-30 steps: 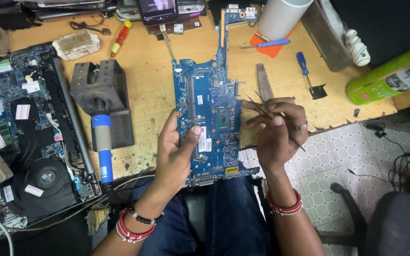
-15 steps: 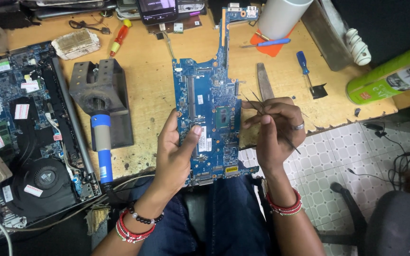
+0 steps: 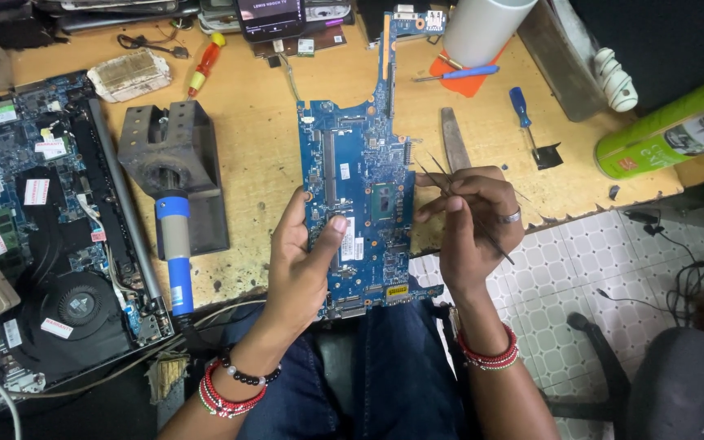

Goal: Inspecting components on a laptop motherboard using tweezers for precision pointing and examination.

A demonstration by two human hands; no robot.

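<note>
Left hand (image 3: pixel 307 261) grips one blue circuit board (image 3: pixel 364 208) by its near left edge, thumb pressed flat on the face, fingers behind. Right hand (image 3: pixel 470 224) pinches thin metal tweezers (image 3: pixel 466 204) between thumb and fingertips, tips beside the board's right edge. The board is long, irregular and densely populated, with a dark square chip mid-face; it is held over the worn wooden bench (image 3: pixel 262 147), reaching toward the lap. Left: blue-handled soldering iron (image 3: pixel 177 261) in a grey metal stand (image 3: pixel 169 163). Three screwdrivers visible: one red-yellow, two blue.
</note>
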